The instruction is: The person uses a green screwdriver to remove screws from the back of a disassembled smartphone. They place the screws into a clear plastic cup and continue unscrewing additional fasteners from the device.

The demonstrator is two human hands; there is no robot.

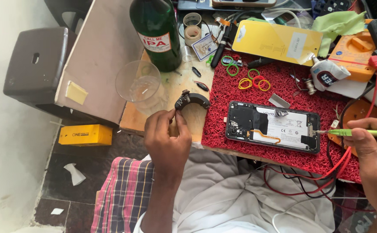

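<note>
Red coil matting [283, 86] carries the opened phone [272, 126], back cover off, dark board and pale battery bare, lying near the mat's front edge. The right hand [372, 144] is cut off by the frame's right side; its fingers are closed on a green screwdriver [361, 133] whose tip meets the phone's right end. The left hand [167, 138] pinches a small dark curved part [191, 100], its detail unclear, over bare wood beside a clear cup [137, 82] and green bottle [156, 32].
</note>
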